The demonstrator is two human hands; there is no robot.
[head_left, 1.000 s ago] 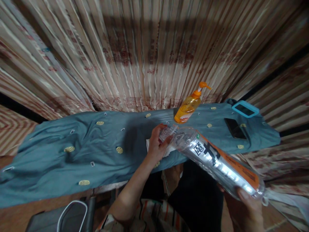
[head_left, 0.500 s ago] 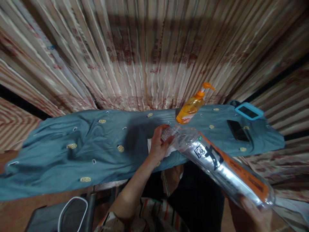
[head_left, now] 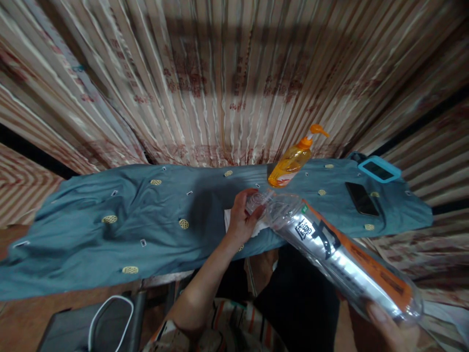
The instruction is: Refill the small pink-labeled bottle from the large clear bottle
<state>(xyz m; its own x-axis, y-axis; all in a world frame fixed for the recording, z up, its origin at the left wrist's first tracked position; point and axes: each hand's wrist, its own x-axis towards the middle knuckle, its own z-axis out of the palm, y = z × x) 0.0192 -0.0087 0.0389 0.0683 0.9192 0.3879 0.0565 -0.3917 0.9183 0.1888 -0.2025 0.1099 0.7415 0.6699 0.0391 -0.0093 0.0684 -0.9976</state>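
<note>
Slanting over the near edge of a blue-green cloth (head_left: 146, 210), a clear bottle (head_left: 330, 247) had its base gripped in the right hand (head_left: 394, 335), thumb on top. The left hand (head_left: 242, 220) held clear plastic (head_left: 256, 200) at the other end, fingers closed round it. Beyond, an orange pump bottle (head_left: 289, 165) stood left of a black phone (head_left: 361, 199).

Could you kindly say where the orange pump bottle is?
In the head view, the orange pump bottle stands right of centre on the teal cloth, just beyond the clear plastic bottle.
</note>
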